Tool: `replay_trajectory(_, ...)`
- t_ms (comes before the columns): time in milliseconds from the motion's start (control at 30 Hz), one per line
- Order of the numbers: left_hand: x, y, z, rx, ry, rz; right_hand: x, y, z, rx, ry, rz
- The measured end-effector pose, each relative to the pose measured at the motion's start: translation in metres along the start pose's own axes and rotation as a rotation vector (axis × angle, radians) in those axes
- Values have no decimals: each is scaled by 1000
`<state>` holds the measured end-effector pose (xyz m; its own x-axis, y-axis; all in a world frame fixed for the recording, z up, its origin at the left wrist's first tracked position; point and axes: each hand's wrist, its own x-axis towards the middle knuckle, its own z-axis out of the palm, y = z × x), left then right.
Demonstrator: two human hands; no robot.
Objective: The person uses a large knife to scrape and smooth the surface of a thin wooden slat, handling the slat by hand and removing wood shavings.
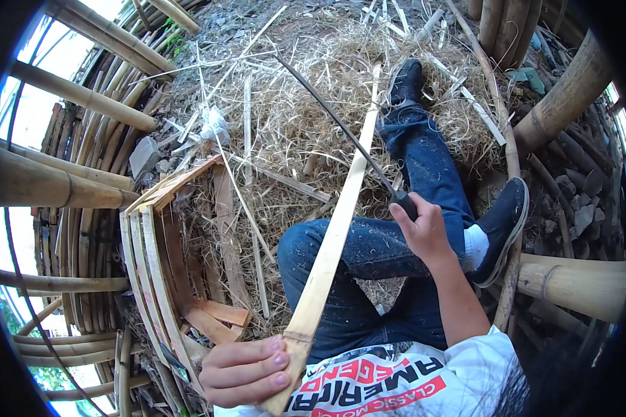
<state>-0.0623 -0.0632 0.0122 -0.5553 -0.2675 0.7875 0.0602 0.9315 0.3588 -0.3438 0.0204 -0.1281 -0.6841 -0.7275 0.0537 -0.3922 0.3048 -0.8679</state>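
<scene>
At seven o'clock, your left hand (pixel 247 372) has its fingers gripping a bamboo strip (pixel 338 243); at three, your right hand (pixel 426 231) clasps a long-bladed knife (pixel 346 131), tip toward eleven.

Left hand (pixel 247 368) has the near end of a long, pale bamboo strip (pixel 341 226) pinched down by the shirt (pixel 396 386), thumb hidden. The strip runs up across the bent leg in blue jeans (pixel 368 250), far end close to a dark shoe (pixel 406 82). Right hand (pixel 424 226) is wrapped around the dark handle of a long, skinny blade (pixel 344 131) that slants up-left and crosses over the strip. Honestly can't tell if they're touching. Curly shavings (pixel 292 139) all over the ground, plus bits on the jeans. Slatted wooden crate (pixel 145 254) sits off to the left, white plastic bag (pixel 215 125) just beyond it, and thick bamboo poles (pixel 570 286) on both sides.
</scene>
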Motion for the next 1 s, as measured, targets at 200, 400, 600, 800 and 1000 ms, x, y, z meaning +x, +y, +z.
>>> replay_trajectory(200,-24,-6,10,135,317,-29,15,-3,12,7,19,20)
replay_trajectory(400,-21,-7,-4,-67,309,-20,61,40,24,-81,82,135)
replay_trajectory(600,-18,-5,-5,-75,94,-98,71,68,28,-241,120,181)
replay_trajectory(800,-11,3,-4,-49,295,-192,80,60,30,-257,78,208)
replay_trajectory(1000,-11,2,-13,-84,115,-180,75,60,25,-215,111,213)
